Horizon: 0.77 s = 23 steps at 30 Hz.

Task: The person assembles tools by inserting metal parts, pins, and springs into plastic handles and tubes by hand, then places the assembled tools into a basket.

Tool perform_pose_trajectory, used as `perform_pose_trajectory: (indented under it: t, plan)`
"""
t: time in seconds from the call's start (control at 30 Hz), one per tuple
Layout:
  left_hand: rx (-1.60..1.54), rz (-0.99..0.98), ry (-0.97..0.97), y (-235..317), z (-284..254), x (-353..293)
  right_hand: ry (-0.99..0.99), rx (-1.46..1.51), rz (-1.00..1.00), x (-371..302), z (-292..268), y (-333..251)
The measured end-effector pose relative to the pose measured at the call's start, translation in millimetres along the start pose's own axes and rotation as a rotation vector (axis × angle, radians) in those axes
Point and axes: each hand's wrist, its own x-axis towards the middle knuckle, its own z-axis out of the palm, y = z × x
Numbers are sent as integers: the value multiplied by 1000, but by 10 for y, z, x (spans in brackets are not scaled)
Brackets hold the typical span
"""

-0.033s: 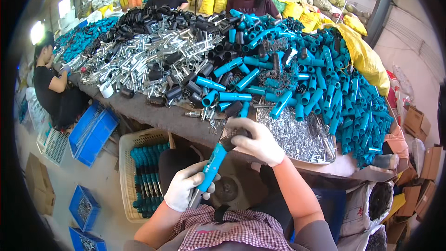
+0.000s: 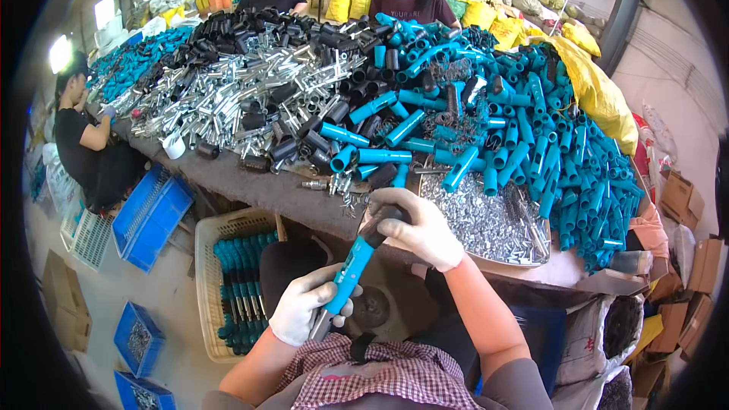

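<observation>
Before my chest I hold a teal plastic tube handle (image 2: pixel 351 273), tilted with its upper end away from me. A flat metal shank (image 2: pixel 321 326) sticks out of its lower end. My gloved left hand (image 2: pixel 298 308) is closed around the lower part of the tube. At the upper end sits a black sleeve (image 2: pixel 370 234), and the gloved fingers of my right hand (image 2: pixel 427 232) are closed around it. Just beyond the hands, a shallow tray (image 2: pixel 516 264) of small shiny metal parts lies on the table (image 2: pixel 250 186).
Teal tubes (image 2: pixel 524 129), black sleeves (image 2: pixel 235 34) and silver metal shafts (image 2: pixel 197 99) are heaped on the table. Below left, a cream basket (image 2: pixel 203 288) holds finished-looking teal tools. Blue crates (image 2: pixel 156 220) stand on the floor. Three people sit around the table.
My right hand has shifted slightly at the black sleeve. The left hand and the teal tube stay nearly in place.
</observation>
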Motion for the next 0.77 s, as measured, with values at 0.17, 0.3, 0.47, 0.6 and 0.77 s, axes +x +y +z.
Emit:
perform_pose_trajectory:
  t: [0.17, 0.3, 0.47, 0.6, 0.77]
  plan:
    - [-259, -72, -77, -101, -146, 38, -168, -110, -206, -69, 334, 89]
    - [-129, -30, -7, -84, -112, -40, -293, -55, -242, -137, 381, 65]
    - [312, -62, 65, -83, -17, -67, -273, -167, -225, -72, 297, 118]
    - [353, -26, 144, -97, -18, -54, 222, -1150, -108, -31, 532, 431]
    - [378, -58, 109, -88, -30, -31, 197, -1172, -66, -77, 547, 610]
